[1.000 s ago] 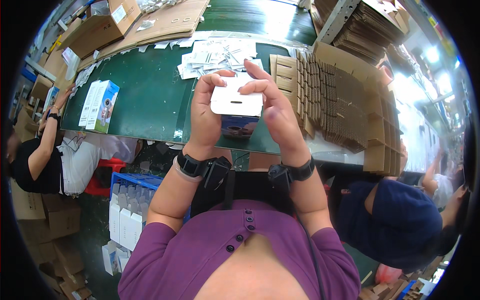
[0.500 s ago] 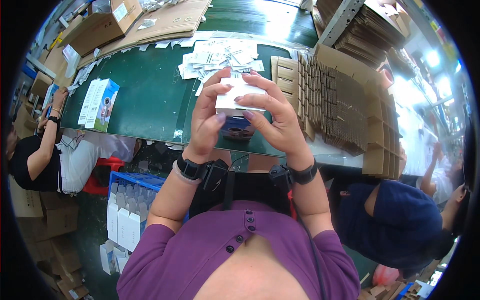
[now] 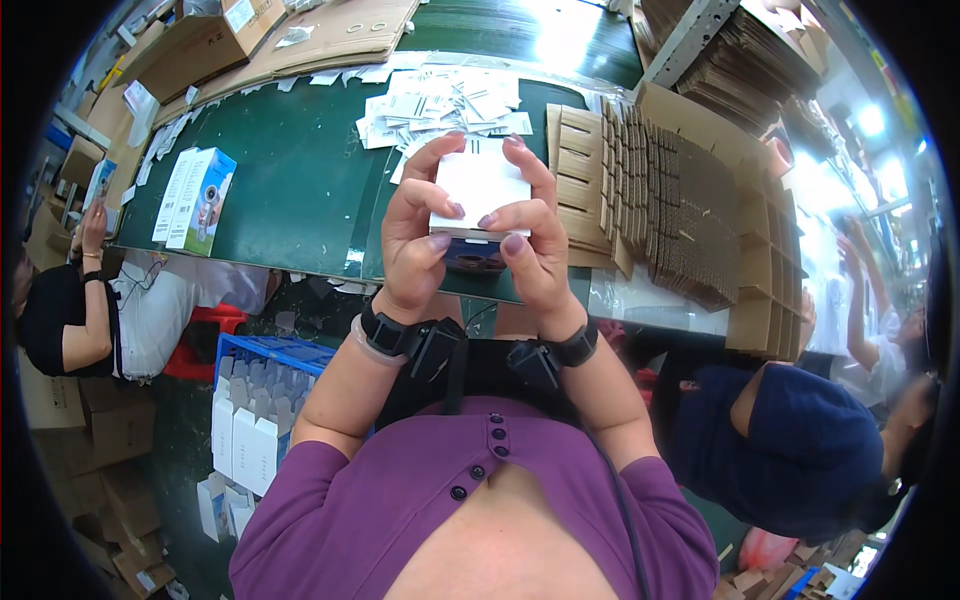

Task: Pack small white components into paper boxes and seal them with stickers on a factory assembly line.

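Note:
A small carton [image 3: 484, 188] with a white top flap and a dark, picture-printed side stands upright at the green table's near edge. My left hand [image 3: 410, 245] grips its left side, with the thumb at the front edge of the top. On the right side, my right hand [image 3: 542, 255] holds it too, its thumb and a bent finger pressing at the front edge of the flap. The flap looks folded down, with a thin gap at its front edge. Just beyond the carton lies a heap of folded white paper leaflets [image 3: 435, 105].
Two printed cartons [image 3: 205, 200] stand on the table [image 3: 300, 190] at left. Cardboard dividers [image 3: 690, 210] are stacked at right. Below the table at left, a blue crate [image 3: 275, 352] holds several open white cartons [image 3: 255, 450]. Co-workers sit at left [image 3: 65, 320] and right [image 3: 780, 440].
My right hand has come in and down, its fingers shifting from across the top to the carton's right side and front edge. More of the white top shows.

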The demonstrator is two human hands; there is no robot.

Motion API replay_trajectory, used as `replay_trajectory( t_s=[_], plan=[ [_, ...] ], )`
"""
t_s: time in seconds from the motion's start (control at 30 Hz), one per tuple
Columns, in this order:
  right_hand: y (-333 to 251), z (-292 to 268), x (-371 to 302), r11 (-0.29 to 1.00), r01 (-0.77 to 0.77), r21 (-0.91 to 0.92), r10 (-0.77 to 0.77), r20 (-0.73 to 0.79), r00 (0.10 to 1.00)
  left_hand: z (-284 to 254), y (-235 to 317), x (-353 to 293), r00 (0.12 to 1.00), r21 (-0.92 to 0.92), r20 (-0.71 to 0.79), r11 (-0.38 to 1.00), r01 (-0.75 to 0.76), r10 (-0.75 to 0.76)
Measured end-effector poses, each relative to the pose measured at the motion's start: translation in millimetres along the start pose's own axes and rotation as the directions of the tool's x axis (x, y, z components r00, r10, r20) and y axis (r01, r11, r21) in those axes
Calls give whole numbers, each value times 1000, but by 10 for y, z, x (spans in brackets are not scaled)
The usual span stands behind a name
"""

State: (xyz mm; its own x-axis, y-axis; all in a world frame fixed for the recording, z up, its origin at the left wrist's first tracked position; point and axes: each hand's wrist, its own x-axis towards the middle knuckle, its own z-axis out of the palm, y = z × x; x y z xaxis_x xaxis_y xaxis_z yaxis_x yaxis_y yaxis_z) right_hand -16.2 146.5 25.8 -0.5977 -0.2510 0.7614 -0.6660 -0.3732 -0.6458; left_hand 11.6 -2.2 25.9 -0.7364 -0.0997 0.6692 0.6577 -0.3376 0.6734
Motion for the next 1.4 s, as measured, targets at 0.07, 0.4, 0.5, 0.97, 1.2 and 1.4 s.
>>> replay_trajectory(
  t_s=[0.07,0.4,0.5,0.97,1.2,1.4],
  plan=[
    [47,-11,-6,1000,20,-16,-20,6,1000,2,-6,3,1000,-3,-9,1000,2,-2],
    [-30,144,3,975,-184,122,204,-174,963,183,92,30,978,-25,-174,993,114,-116],
    [-34,106,18,975,-186,125,201,-124,972,231,147,77,974,18,-190,991,130,-124],
    [-189,-153,7,852,186,-490,-201,22,979,128,131,145,997,320,-75,946,58,-35],
    [-356,-180,76,435,464,-772,-284,371,884,122,118,138,996,317,-84,947,45,-19],
    [-290,-156,164,442,462,-769,-292,363,885,150,102,106,993,363,-112,932,5,38]
  ],
)
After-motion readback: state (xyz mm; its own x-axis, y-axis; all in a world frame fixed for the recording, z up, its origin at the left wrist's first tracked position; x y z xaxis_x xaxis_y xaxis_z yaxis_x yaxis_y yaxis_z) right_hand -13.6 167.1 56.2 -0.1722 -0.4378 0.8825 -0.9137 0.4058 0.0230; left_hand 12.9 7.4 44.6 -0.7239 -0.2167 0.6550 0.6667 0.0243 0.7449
